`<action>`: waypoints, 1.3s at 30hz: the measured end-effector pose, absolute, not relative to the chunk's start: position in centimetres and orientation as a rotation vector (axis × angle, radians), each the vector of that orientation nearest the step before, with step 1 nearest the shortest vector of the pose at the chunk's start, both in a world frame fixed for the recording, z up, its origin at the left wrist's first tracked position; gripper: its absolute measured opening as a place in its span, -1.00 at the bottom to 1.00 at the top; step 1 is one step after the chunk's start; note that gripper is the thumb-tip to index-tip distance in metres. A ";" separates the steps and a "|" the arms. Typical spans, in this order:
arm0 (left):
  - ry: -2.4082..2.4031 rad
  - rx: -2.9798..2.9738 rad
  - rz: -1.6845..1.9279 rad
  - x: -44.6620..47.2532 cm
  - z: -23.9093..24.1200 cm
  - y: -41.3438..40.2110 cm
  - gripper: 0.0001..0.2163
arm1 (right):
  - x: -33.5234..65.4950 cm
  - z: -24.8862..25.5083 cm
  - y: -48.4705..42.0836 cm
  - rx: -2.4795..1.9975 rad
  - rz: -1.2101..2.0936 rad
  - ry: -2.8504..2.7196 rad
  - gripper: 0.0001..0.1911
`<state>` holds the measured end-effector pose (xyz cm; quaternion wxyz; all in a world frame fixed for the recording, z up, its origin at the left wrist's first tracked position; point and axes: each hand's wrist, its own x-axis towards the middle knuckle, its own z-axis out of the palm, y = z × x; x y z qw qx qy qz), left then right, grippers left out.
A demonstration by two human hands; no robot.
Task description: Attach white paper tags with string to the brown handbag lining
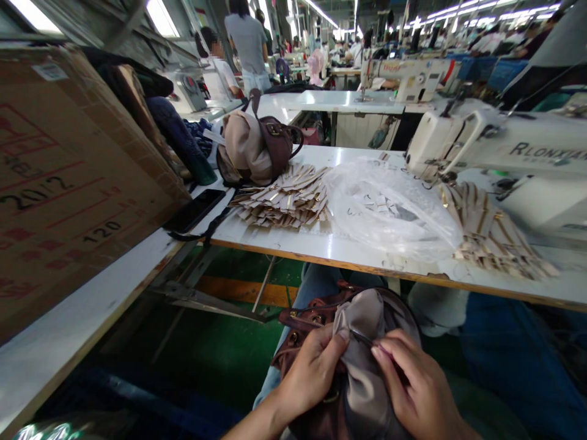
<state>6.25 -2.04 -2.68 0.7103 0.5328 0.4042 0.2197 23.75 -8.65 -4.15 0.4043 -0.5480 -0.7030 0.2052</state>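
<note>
Bag: a brown bag [300, 322] rests in the person's lap, below the near edge of the tabletop [321, 244] and clear of it, its grey lining [367, 330] pulled up out of the opening.
Left hand: the left hand [314, 370] closes its grip on the lining's left fold, thumb tip pressed on the cloth and fingers curled against the bag's brown side.
Right hand: the right hand [413, 385] holds a narrow grip on the same lining, fingertips bunched on a dark seam just beside the left thumb.
Tabletop, left end: a second bag [257, 146], with pale lining and brown handles, sits toward the far left corner.
Tabletop, middle: a pile of beige strips [287, 198] fans out in front of the second bag, touching a crumpled clear plastic bag [389, 208] beside it.
Tabletop, right end: another heap of strips [498, 238] lies near the front edge under a white sewing machine [527, 159].
Side tabletop: a dark phone [195, 209] lies at the right corner of the side tabletop [92, 287], next to a large cardboard box [68, 177].
Background: other workers [247, 40] stand among rows of machines, well apart from the seated person.
</note>
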 end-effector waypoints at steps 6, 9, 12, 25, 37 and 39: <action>0.856 1.182 0.485 6.3 -2.6 -1.7 -0.64 | 23.2 -4.8 -8.4 -1.438 0.961 -1.429 -0.77; 0.847 1.173 0.499 6.2 -2.8 -1.7 -0.64 | 23.0 -4.7 -8.4 -1.456 1.069 -1.356 -0.74; 0.851 1.166 0.521 6.1 -3.0 -1.9 -0.64 | 23.1 -4.0 -8.4 -1.464 0.913 -1.456 -0.79; 0.834 1.253 0.558 5.9 -3.0 -2.2 -0.68 | 24.4 -1.7 -9.4 -1.576 0.522 -1.804 -0.83; 0.833 1.240 0.545 5.8 -3.3 -2.1 -0.71 | 23.3 -2.6 -9.2 -1.581 0.422 -1.857 -0.85; 0.845 1.188 0.544 5.8 -3.7 -2.1 -0.68 | 23.0 -3.1 -9.4 -1.557 0.461 -1.801 -0.86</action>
